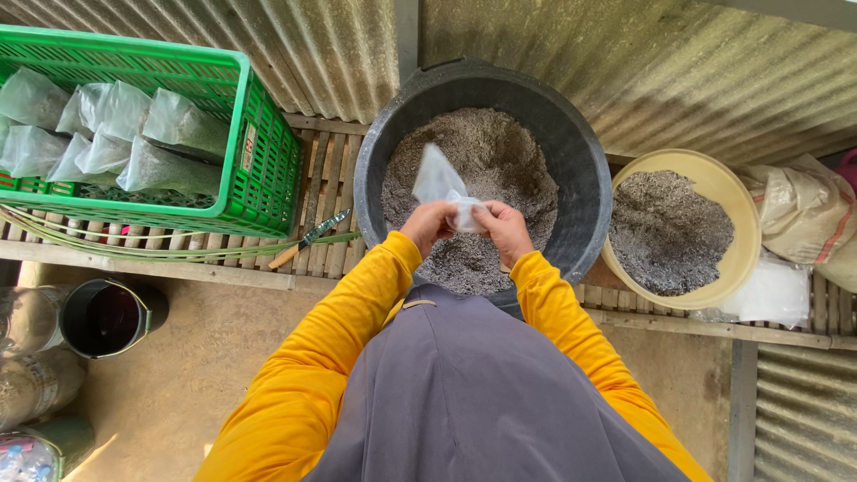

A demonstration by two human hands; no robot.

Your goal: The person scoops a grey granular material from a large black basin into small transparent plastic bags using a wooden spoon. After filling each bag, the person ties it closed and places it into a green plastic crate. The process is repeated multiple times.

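Both hands pinch the mouth of a small clear plastic bag over the black tub of grey soil mix.

The left hand [427,223] and right hand [503,228] each grasp an edge of the plastic bag [442,183], which stands up limp and empty between and just beyond them. It looks feather-light, soft and slippery, likely to tear if tugged hard; the rim of its mouth seems the surest place to hold. Directly under the hands lies the black tub [571,134], its rim close to the wrists, with open room above the soil. Right of the right hand sits a yellow basin [745,210] of the same mix; left of the left hand, a knife [312,236] on the slatted table [326,165], and beyond it a green crate [259,152] of filled bags.
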